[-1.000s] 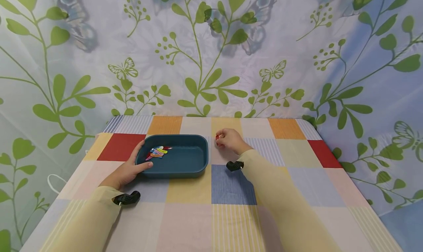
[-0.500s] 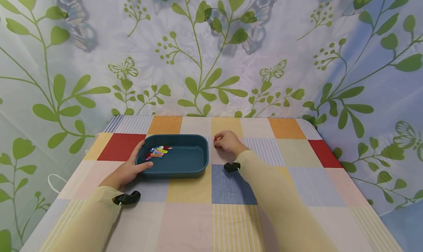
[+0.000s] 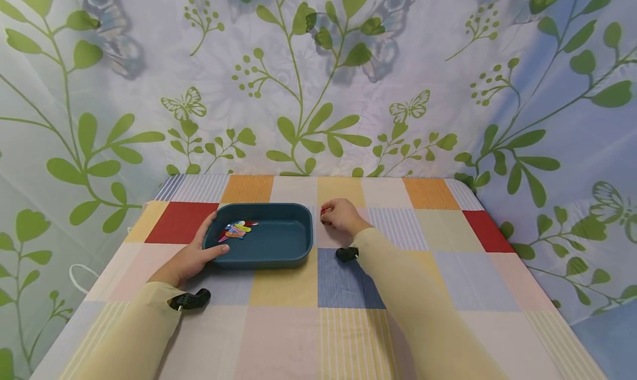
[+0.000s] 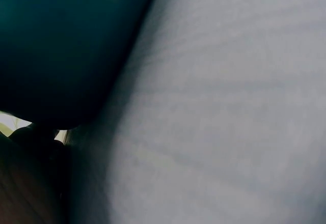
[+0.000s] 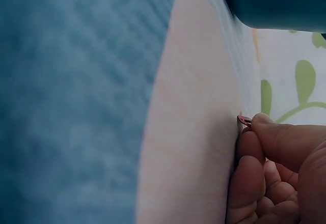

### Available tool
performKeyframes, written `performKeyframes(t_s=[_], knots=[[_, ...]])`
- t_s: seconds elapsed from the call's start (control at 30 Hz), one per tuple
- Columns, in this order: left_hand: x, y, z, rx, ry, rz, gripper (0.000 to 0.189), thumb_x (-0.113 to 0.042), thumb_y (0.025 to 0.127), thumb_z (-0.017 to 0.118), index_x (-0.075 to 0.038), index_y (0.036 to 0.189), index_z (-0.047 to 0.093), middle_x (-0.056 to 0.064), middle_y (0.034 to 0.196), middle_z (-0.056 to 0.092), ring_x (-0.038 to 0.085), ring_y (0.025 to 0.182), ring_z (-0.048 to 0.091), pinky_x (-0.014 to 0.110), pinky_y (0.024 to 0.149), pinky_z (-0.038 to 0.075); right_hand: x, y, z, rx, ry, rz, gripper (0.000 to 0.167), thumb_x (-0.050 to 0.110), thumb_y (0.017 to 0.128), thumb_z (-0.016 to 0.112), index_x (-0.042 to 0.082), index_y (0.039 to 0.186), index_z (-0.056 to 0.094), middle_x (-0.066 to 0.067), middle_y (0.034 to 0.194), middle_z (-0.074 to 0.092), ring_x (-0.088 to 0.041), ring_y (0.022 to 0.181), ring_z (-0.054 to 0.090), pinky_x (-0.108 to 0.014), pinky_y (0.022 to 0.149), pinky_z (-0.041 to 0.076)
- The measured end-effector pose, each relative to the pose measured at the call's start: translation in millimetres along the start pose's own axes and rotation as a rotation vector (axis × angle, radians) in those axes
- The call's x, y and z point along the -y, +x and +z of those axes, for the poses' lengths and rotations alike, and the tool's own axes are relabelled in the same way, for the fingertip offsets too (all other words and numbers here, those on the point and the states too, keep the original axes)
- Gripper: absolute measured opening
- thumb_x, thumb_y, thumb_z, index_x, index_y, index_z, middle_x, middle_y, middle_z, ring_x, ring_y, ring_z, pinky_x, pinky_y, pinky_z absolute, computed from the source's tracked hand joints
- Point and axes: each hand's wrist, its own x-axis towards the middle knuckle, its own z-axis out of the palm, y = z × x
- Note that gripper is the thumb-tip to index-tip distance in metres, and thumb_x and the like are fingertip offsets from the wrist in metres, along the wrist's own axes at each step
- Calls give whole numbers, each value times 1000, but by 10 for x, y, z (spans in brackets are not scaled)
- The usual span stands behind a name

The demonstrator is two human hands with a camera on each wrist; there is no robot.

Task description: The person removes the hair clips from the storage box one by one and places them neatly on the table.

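My left hand (image 3: 191, 256) holds the near left corner of a dark teal tray (image 3: 278, 265) in the head view, its fingers along the left side and its thumb over the near rim. Inside the tray, several colourful snap hair clips (image 3: 238, 230) lie in a loose heap on the left. To the right of the tray, my right hand (image 3: 343, 216) pinches a small red hair clip (image 5: 244, 120) between thumb and forefinger, low over the cloth. Most of that clip is hidden by the fingers. The left wrist view shows the tray's dark side wall (image 4: 66, 51) close up.
A patchwork cloth (image 3: 283, 336) covers the table. Behind the table hangs a leaf and butterfly curtain (image 3: 214, 131), which also runs down the right side. A white cable (image 3: 79, 275) loops beside the table's left edge.
My right hand has shifted slightly left, toward the tray, with the red hair clip still between its fingers. The left hand and the tray have stayed in place.
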Motion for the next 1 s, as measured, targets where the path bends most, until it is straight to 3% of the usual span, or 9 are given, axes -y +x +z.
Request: performKeyframes(t_s=[0.27, 0.63, 0.73, 0.87, 1.0], knots=[[11, -3, -6, 2, 23, -1, 108, -47, 99, 67, -45, 164, -20, 24, 174, -6, 53, 155, 5, 79, 118, 25, -26, -8, 24, -32, -43, -1, 33, 10, 95, 71, 1, 126, 73, -10, 103, 80, -12, 79, 66, -20, 65, 52], [11, 6, -8, 2, 22, -7, 109, -48, 99, 67, -46, 164, -20, 24, 174, -6, 54, 155, 5, 79, 118, 26, 10, -25, 31, -42, -132, 5, 28, 15, 97, 72, 2, 120, 76, -10, 107, 78, -18, 91, 67, -26, 78, 57], [10, 6, -7, 3, 10, -12, 109, -47, 99, 67, -46, 164, -20, 24, 174, -7, 54, 155, 4, 80, 118, 25, -12, -6, 17, -26, -157, -18, 32, 15, 96, 70, 4, 126, 75, -10, 110, 79, -18, 94, 68, -27, 81, 57], [2, 0, -4, 2, 8, -19, 110, -48, 98, 67, -46, 163, -21, 24, 174, -7, 54, 155, 4, 80, 118, 26, -48, 6, -45, 29, -214, -67, 45, 17, 95, 70, 8, 139, 69, -11, 121, 77, -21, 106, 68, -36, 97, 57], [4, 6, 5, 4, -6, -18, 110, -46, 98, 67, -45, 164, -21, 23, 174, -8, 54, 156, 2, 80, 118, 24, -50, 13, -95, 82, -274, -86, 48, 18, 92, 74, 12, 139, 69, -8, 119, 75, -21, 107, 64, -37, 101, 53]])
